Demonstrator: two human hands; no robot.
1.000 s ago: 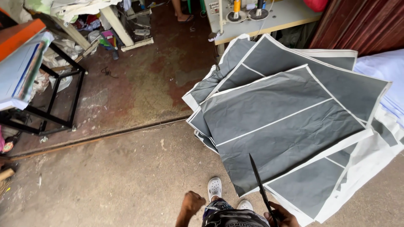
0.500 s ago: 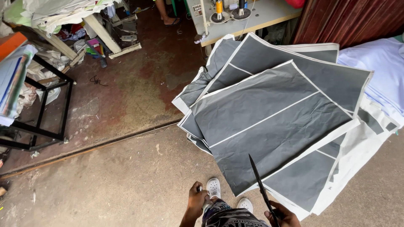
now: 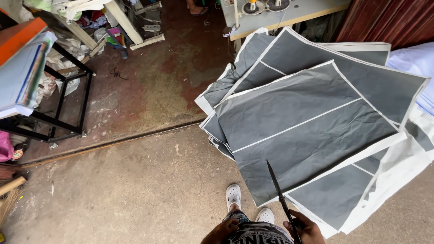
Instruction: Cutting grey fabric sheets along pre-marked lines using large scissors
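My right hand (image 3: 305,229) is at the bottom edge of the head view, closed around the handle of long dark scissors (image 3: 280,196) whose blade points up over a stack of grey fabric sheets with white borders (image 3: 307,131). My left hand (image 3: 220,231) hangs by my hip, only partly in view, and nothing shows in it. The top sheet has a white line across its middle. My feet in white clogs (image 3: 233,196) stand just below the stack's corner.
A sewing table with thread cones (image 3: 275,13) stands behind the fabric. A black metal rack (image 3: 68,106) with folded cloth is at the left. Scraps and clutter (image 3: 113,27) lie at the back. A metal strip (image 3: 113,143) crosses the concrete floor. Pale fabric (image 3: 416,63) lies at right.
The view has shifted slightly; the scissors stay raised in my right hand over the fabric. My left hand has dropped lower, toward the frame's bottom edge.
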